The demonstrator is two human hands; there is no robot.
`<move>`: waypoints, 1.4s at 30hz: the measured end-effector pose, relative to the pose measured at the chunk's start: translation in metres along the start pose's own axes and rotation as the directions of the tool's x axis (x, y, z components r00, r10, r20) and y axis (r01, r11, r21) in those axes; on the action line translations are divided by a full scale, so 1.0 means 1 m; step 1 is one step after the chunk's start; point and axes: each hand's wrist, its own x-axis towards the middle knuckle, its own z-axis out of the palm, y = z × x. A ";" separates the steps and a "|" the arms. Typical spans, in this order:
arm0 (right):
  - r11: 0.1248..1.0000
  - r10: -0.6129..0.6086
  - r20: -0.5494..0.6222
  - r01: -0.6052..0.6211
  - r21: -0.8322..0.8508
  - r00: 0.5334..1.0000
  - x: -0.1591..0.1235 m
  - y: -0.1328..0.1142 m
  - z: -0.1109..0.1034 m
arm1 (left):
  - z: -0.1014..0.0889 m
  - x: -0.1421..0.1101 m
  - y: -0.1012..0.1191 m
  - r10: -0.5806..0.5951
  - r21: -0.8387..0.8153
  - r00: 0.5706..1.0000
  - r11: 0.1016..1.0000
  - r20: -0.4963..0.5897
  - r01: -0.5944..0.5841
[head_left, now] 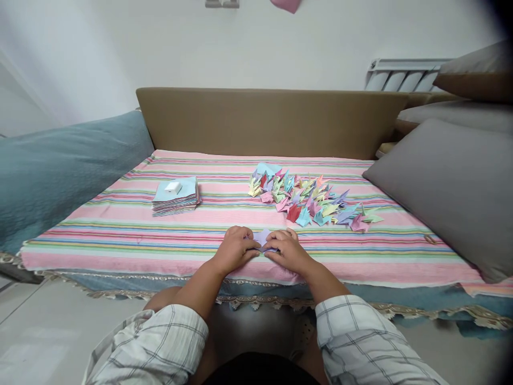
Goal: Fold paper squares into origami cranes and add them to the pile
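A small purple origami paper, partly folded, lies at the front of the striped cloth between my two hands. From the left, my left hand closes its fingers on the paper's edge. Opposite it, my right hand grips the other side, thumb and fingertips nearly meeting those of the left. Much of the paper is hidden under the fingers. Just beyond my right hand spreads a pile of folded paper cranes in many colours. Farther left sits a stack of square paper sheets with a small white box on top.
The striped cloth covers a sofa seat with a brown backrest. A blue armrest bounds the left side. Grey cushions are piled at the right, near a small brown object on the cloth.
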 end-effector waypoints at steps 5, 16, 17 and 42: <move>0.995 0.032 0.005 -0.033 0.098 0.999 0.002 0.007 0.003 | 0.006 0.003 0.000 -0.078 -0.037 0.997 0.996 0.024 0.079; 0.991 0.094 -0.052 -0.089 0.097 0.994 0.007 0.012 0.012 | 0.012 0.008 0.001 -0.294 -0.107 0.956 0.950 0.026 0.295; 0.991 0.104 -0.068 -0.097 0.091 0.992 0.007 0.011 0.013 | 0.012 0.009 0.001 -0.313 -0.098 0.949 0.944 0.027 0.314; 0.984 0.180 -0.113 -0.179 0.023 0.977 0.011 0.012 0.015 | 0.006 0.009 0.003 -0.432 0.038 0.902 0.901 0.003 0.432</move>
